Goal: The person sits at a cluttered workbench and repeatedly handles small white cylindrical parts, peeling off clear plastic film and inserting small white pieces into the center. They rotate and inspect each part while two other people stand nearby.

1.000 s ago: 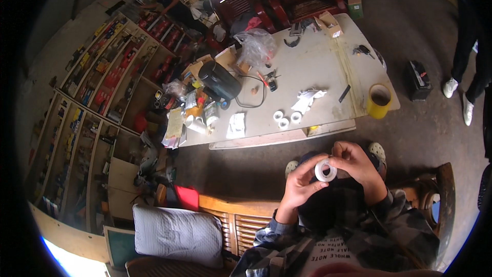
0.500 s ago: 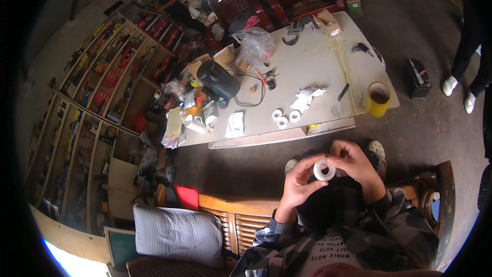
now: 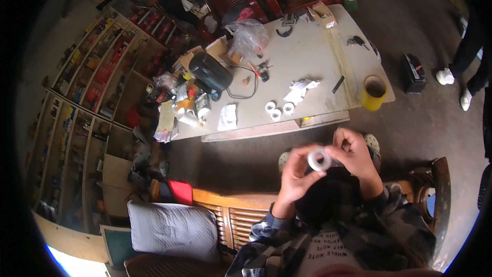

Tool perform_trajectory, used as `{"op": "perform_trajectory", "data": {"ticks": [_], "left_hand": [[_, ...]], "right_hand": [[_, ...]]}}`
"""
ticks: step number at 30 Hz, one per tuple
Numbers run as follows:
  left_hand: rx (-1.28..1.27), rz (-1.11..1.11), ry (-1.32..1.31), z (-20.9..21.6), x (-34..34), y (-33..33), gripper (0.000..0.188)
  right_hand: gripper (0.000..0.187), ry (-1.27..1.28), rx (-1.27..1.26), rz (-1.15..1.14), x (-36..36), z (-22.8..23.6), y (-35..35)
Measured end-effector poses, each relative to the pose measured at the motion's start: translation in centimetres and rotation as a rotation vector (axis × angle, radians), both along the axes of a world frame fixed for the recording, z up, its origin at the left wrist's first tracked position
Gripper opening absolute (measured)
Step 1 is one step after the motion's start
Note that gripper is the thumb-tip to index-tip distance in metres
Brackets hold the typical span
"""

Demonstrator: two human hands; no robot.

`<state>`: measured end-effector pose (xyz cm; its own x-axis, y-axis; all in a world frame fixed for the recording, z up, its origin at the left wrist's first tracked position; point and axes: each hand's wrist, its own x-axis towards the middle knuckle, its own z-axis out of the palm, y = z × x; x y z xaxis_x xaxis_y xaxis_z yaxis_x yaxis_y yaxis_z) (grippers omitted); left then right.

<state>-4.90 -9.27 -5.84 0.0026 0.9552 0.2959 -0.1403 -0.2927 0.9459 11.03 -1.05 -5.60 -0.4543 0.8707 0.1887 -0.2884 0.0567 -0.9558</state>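
In front of my lap, my left hand (image 3: 295,178) has its fingers closed around a small roll of white tape (image 3: 313,165), with the open core turned upward. My right hand (image 3: 354,158) pinches at the roll's right edge, where a pale strip seems to stretch between the hands; blur hides the exact grip. Beyond my hands, three similar small white rolls (image 3: 276,115) sit together by the near edge of the table (image 3: 307,56). Behind them is a crumpled white cloth or paper (image 3: 301,91). A wide yellow tape roll (image 3: 373,100) stands at the table's right corner.
A dark cylindrical container (image 3: 210,72), a clear plastic bag (image 3: 248,38) and clutter crowd the table's left side. Slatted wooden bench (image 3: 246,223) with a grey pillow (image 3: 171,231) lies left of me. A black battery-like box (image 3: 414,74) and another person's shoes (image 3: 445,76) are on the right.
The tape roll has shifted slightly left and up in view, and my right hand now sits a little farther from it, with a short pale strip between. The whole view has also shifted slightly.
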Motion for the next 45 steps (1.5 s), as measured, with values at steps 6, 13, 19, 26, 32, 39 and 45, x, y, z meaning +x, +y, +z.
{"op": "perform_trajectory", "data": {"ticks": [6, 13, 19, 26, 32, 39, 45], "left_hand": [[0.164, 0.450, -0.059, 0.6, -0.9, 1.7, 0.055], [0.398, 0.531, 0.090, 1.1, 0.6, 2.5, 0.056], [0.395, 0.569, 0.198, 1.0, 1.5, 1.7, 0.054], [0.318, 0.544, 0.176, 0.5, 1.0, 1.3, 0.054], [0.341, 0.434, 0.116, 0.4, 1.6, 1.3, 0.056], [0.320, 0.434, 0.039, 0.0, 1.3, 1.2, 0.058], [0.268, 0.380, 0.006, 0.3, 1.3, 0.8, 0.056]], "right_hand": [[0.030, 0.171, -0.054, -0.236, 0.1, 1.0, 0.0], [0.025, 0.242, -0.128, -0.011, -1.7, 1.1, -1.0], [0.025, 0.080, -0.040, 0.046, -2.8, 0.9, -0.7], [0.022, 0.421, -0.111, 0.174, -1.4, 0.9, -0.4], [0.020, 0.074, -0.124, 0.132, -2.1, 0.4, 0.2], [0.024, 0.303, -0.107, 0.015, -1.8, -0.1, -0.2], [0.024, 0.216, -0.087, 0.102, -1.5, 0.3, -0.3]]}}
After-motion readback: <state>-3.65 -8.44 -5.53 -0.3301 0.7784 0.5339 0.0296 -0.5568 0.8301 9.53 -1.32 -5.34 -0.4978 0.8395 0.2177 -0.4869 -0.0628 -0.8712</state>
